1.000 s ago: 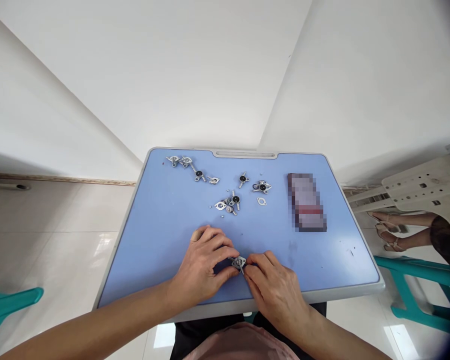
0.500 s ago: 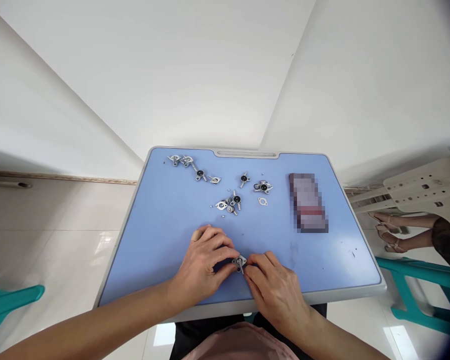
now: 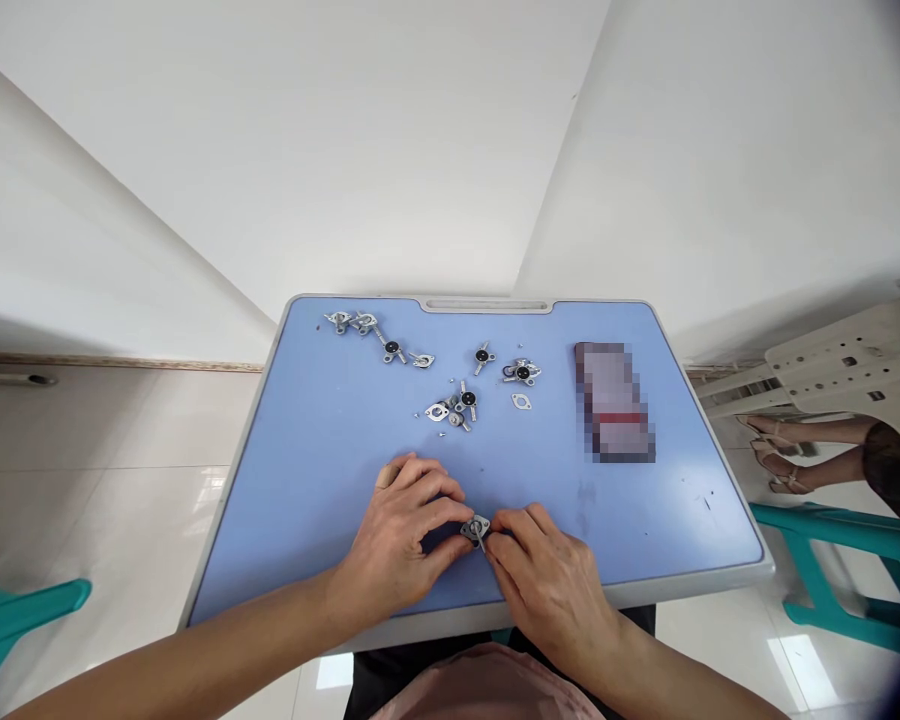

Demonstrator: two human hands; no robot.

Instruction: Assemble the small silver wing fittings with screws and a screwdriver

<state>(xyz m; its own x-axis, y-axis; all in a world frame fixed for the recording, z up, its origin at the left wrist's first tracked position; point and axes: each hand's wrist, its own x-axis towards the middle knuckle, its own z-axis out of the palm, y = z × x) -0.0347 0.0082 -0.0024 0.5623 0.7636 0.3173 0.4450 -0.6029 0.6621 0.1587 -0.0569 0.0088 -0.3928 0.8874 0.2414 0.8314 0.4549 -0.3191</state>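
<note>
While both hands meet near the front edge of the blue desk [image 3: 307, 470], they pinch one small metal bracket [image 3: 475, 527] between them: the left hand [image 3: 401, 535] is curled tight with thumb and forefinger closed on the bracket's left side, and the right hand [image 3: 551, 575] is likewise narrowed, its fingertips closed on the bracket's right side. The bracket sits just above the desk surface, in the middle of the front part of the desk; whether it touches the surface cannot be told. No box, tray or bin shows on the desk; the loose parts lie bare on its top. Toward the far left corner lies a row of small metal fittings [image 3: 379, 338], some with a black centre. Near the middle of the desk is a cluster of flanged pieces [image 3: 454, 408], touching or nearly touching one another, with tiny screws scattered just beside them. Farther back to the right lie a single black-centred fitting [image 3: 483, 356], another fitting [image 3: 523, 372] and a flat oval gasket [image 3: 521, 402] close together. To their right, well apart from the hands, lies a blurred rectangular object [image 3: 613, 400]. A shallow groove [image 3: 487, 305] runs along the desk's far rim. Beyond the right edge of the desk, another person's sandalled feet [image 3: 784, 455] rest on the tiled floor, beside a teal chair frame [image 3: 840, 560].
</note>
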